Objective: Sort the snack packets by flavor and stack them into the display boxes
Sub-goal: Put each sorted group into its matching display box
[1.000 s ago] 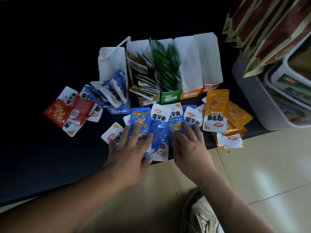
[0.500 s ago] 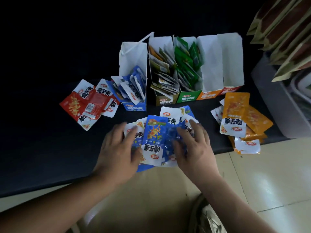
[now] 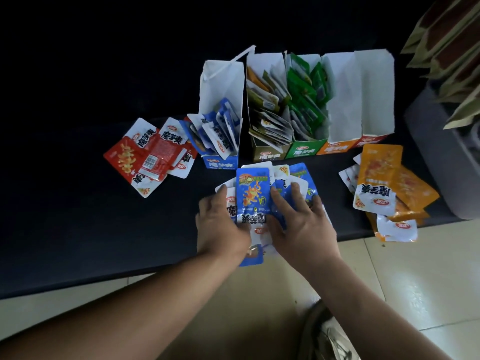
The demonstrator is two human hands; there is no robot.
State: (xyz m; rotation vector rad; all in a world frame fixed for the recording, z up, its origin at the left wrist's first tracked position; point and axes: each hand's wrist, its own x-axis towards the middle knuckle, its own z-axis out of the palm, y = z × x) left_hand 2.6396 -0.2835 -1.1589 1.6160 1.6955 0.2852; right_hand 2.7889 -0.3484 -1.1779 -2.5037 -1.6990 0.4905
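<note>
Holding a fanned bundle of blue packets [image 3: 253, 193] at the near edge of the black table [image 3: 78, 203], the left hand [image 3: 220, 229] curls round the bundle's left side with its thumb on the top packet; the bundle partly overhangs the table edge

Right hand [image 3: 304, 224]: laid over the right half of the same bundle, fingers spread and nearly straight, pressing down rather than grasping

Display boxes, one row behind the bundle, left to right:
- blue box [image 3: 220, 162]: part-filled with blue packets leaning forward, some spilling over its left side; set slightly apart from the others
- olive box [image 3: 270, 155]: packed with olive and white packets
- green box [image 3: 304, 152]: packed with green packets
- orange box [image 3: 335, 148]: only its white inner walls show
- red box [image 3: 371, 140]: only its white inner walls show

Loose stock on the table:
- red packets [image 3: 148, 157]: overlapping heap just left of the blue box
- orange packets [image 3: 381, 178]: overlapping heap right of the bundle, below the orange and red boxes, reaching the table edge

Surroundings: grey bin [image 3: 454, 165] at the right end of the table, brown bags [image 3: 454, 35] above it, pale tiled floor [image 3: 415, 281], a shoe [image 3: 335, 339] at the bottom edge
</note>
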